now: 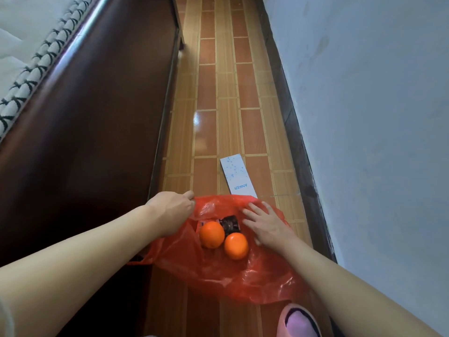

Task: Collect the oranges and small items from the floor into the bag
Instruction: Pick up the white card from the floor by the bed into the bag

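Red plastic bag (pixel 226 276) lies crumpled on the floor, mouth open toward 12 o'clock. Inside: two oranges, one (pixel 211 234) at 10 o'clock of the other (pixel 236 245), nearly touching; dark small packet (pixel 229 223) just beyond them. White Anker box (pixel 238 177) flat on the floor at 12 o'clock, outside the bag, touching its rim.

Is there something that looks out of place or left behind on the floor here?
Yes. A white Anker box lies flat on the floor tiles, beyond the red plastic bag's rim, while both oranges and a dark packet are already inside.
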A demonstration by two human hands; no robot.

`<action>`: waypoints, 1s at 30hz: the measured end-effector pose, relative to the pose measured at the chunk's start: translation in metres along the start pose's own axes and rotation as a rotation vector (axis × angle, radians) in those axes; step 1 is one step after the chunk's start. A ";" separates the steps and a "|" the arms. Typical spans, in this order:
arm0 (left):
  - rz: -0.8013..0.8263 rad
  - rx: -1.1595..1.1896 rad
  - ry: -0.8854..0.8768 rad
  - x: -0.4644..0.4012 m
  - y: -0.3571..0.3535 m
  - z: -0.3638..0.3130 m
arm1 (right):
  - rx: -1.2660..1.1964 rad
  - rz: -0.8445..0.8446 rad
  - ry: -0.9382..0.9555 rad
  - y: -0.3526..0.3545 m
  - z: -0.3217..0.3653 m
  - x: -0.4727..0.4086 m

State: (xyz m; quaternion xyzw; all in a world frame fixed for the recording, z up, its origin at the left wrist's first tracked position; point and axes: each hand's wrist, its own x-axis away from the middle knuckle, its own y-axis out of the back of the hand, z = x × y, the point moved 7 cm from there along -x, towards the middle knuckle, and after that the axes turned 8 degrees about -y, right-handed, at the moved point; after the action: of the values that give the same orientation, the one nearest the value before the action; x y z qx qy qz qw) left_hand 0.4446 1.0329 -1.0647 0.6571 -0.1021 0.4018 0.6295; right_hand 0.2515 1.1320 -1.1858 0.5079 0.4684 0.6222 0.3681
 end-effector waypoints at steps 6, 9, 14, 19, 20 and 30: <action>-0.021 0.048 -0.006 -0.003 0.002 0.000 | -0.424 -0.633 -0.171 0.069 -0.019 -0.014; -0.020 0.061 -0.009 -0.005 0.002 -0.001 | -0.483 -0.484 -0.390 0.070 -0.051 -0.057; -0.030 0.083 0.000 -0.007 -0.001 0.005 | -0.458 -0.027 -0.567 0.036 -0.064 -0.112; -0.035 0.085 -0.006 -0.006 0.005 0.004 | -0.603 0.155 -0.777 -0.005 -0.065 -0.127; -0.034 0.083 -0.006 -0.007 0.006 0.004 | -0.596 0.159 -0.805 -0.009 -0.066 -0.127; -0.054 0.077 0.012 -0.008 0.014 0.006 | -0.526 -0.085 -0.807 0.037 -0.087 -0.107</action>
State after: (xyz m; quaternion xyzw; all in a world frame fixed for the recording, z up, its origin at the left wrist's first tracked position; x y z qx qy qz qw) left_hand 0.4330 1.0218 -1.0582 0.6811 -0.0650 0.3920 0.6150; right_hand 0.1901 1.0027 -1.1853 0.5789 0.1354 0.4569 0.6616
